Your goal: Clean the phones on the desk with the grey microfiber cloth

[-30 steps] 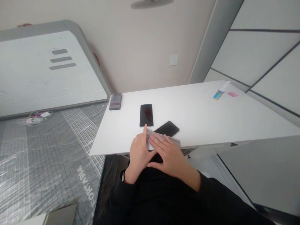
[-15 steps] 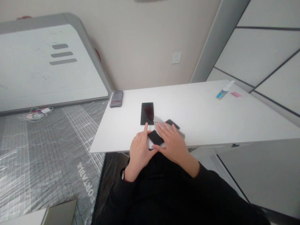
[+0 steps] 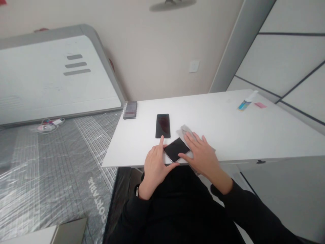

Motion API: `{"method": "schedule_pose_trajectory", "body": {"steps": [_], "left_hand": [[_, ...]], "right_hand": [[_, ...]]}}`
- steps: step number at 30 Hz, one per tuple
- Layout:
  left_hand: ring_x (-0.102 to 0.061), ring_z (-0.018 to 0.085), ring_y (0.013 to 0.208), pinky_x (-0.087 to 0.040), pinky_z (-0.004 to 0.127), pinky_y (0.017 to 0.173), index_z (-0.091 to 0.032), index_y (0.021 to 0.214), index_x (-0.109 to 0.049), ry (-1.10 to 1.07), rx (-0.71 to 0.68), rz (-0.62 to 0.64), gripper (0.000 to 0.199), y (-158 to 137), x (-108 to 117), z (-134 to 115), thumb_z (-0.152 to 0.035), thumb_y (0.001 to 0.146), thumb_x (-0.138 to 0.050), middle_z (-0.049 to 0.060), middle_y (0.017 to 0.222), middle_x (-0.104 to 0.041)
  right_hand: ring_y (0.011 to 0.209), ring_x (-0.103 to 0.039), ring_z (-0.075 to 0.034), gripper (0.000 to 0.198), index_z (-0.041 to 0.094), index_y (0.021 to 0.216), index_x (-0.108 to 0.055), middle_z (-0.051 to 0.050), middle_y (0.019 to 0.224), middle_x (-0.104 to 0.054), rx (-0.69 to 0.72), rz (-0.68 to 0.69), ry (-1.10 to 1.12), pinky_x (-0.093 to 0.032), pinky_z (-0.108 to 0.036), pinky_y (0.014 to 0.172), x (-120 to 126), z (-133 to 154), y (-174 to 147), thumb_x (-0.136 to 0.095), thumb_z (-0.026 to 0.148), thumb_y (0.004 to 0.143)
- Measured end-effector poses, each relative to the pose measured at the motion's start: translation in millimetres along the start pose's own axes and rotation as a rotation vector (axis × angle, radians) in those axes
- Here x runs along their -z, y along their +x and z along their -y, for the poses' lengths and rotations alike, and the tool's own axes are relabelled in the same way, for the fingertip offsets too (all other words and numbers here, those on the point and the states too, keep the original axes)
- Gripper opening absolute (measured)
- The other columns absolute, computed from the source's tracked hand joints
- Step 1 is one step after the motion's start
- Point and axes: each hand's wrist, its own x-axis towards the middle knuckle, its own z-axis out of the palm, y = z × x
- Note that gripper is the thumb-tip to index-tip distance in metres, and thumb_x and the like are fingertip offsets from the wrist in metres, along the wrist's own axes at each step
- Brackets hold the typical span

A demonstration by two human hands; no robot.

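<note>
A black-screened smartphone (image 3: 175, 149) lies slantwise at the table's front edge. My left hand (image 3: 156, 162) frames its lower left end, forefinger stretched along one side and thumb along the near side. Under the fingers of my right hand (image 3: 203, 157) is a crumpled light grey cloth (image 3: 186, 129), pressed down over the phone's right part. Cloth and hand hide how far the phone reaches there. Just beyond my left fingertips, a dark tablet (image 3: 163, 126) lies flat.
On the white table (image 3: 215, 115), a blurred-out dark item (image 3: 130, 110) sits at the back left corner. A spray bottle (image 3: 246, 101) lies or stands near a pink slip (image 3: 260, 105) at the back right. A whiteboard (image 3: 56, 81) leans at the left over plastic-covered floor.
My right hand has slid right with the cloth, uncovering more of the phone's screen at the near left. My left hand stays at the phone's edge. The view has shifted slightly.
</note>
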Motion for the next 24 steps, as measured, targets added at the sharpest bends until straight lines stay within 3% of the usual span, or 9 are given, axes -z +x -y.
{"method": "schedule_pose_trajectory", "body": {"steps": [4,6,9,12,14,16,19,22,24], "left_hand": [[-0.065,0.03,0.111,-0.053,0.043,0.093,-0.024,0.162,-0.001,-0.002,0.0,0.006,0.117,-1.4,0.9,2.4,-0.041,0.08,-0.083,0.011,0.124,-0.068],[-0.065,0.03,0.109,-0.054,0.043,0.092,-0.025,0.162,-0.001,0.001,0.013,0.015,0.118,-2.3,1.5,2.8,-0.041,0.079,-0.083,0.01,0.123,-0.068],[-0.065,0.031,0.11,-0.053,0.043,0.093,-0.025,0.162,-0.001,-0.012,0.01,0.022,0.121,-2.2,2.3,2.1,-0.044,0.077,-0.085,0.01,0.123,-0.068],[-0.064,0.032,0.114,-0.051,0.045,0.095,-0.026,0.162,0.0,-0.023,0.002,0.034,0.126,0.0,3.2,0.8,-0.048,0.074,-0.087,0.01,0.127,-0.068],[-0.064,0.032,0.114,-0.051,0.045,0.095,-0.027,0.162,0.001,-0.017,0.012,0.041,0.128,1.6,3.5,0.2,-0.048,0.072,-0.088,0.01,0.128,-0.068],[-0.064,0.032,0.115,-0.05,0.046,0.097,-0.026,0.162,0.004,-0.008,0.023,0.05,0.13,2.7,3.1,-0.2,-0.046,0.072,-0.089,0.01,0.128,-0.068],[-0.064,0.033,0.114,-0.05,0.048,0.096,-0.024,0.162,0.004,0.02,0.047,0.069,0.127,2.9,1.6,-0.2,-0.043,0.076,-0.086,0.011,0.126,-0.067],[-0.064,0.033,0.111,-0.051,0.048,0.094,-0.021,0.162,0.001,0.053,0.075,0.07,0.121,2.4,0.6,-0.3,-0.04,0.078,-0.084,0.013,0.124,-0.067],[-0.064,0.033,0.111,-0.052,0.047,0.094,-0.021,0.162,0.0,0.043,0.059,0.06,0.121,2.3,0.8,-0.7,-0.042,0.078,-0.084,0.013,0.122,-0.067]], "right_hand": [[0.15,-0.035,-0.037,0.09,0.011,0.154,-0.043,-0.015,0.16,-0.043,0.164,0.032,0.081,-0.033,-0.061,0.12,-5.7,41.8,-7.1,-0.045,0.076,0.093],[0.151,-0.035,-0.033,0.089,0.015,0.157,-0.037,-0.012,0.161,-0.041,0.259,0.071,0.132,-0.035,-0.058,0.121,0.2,45.5,-22.8,-0.046,0.075,0.093],[0.15,-0.038,-0.028,0.076,0.024,0.16,-0.032,-0.007,0.16,-0.044,0.287,0.099,0.145,-0.038,-0.055,0.119,13.0,19.6,-41.1,-0.041,0.068,0.099],[0.147,-0.042,-0.03,0.067,0.025,0.159,-0.035,-0.008,0.157,-0.048,0.159,0.051,0.073,-0.038,-0.06,0.117,17.7,-16.8,-36.7,-0.033,0.063,0.103],[0.147,-0.043,-0.034,0.072,0.021,0.157,-0.04,-0.011,0.156,-0.05,0.076,0.014,0.026,-0.036,-0.064,0.117,13.2,-25.2,-22.9,-0.032,0.067,0.102],[0.147,-0.041,-0.038,0.079,0.018,0.155,-0.043,-0.015,0.154,-0.05,0.054,-0.002,0.021,-0.033,-0.067,0.117,5.1,-13.4,-8.1,-0.035,0.072,0.098],[0.148,-0.039,-0.037,0.087,0.015,0.156,-0.041,-0.017,0.157,-0.047,0.161,0.029,0.089,-0.033,-0.065,0.119,-3.3,27.3,0.3,-0.042,0.076,0.094],[0.149,-0.039,-0.034,0.092,0.013,0.157,-0.037,-0.016,0.159,-0.043,0.279,0.079,0.145,-0.034,-0.06,0.12,2.0,52.2,-15.9,-0.046,0.077,0.092],[0.148,-0.04,-0.032,0.086,0.017,0.159,-0.034,-0.012,0.159,-0.045,0.302,0.104,0.154,-0.035,-0.059,0.12,11.5,43.9,-34.4,-0.045,0.074,0.094]]}}
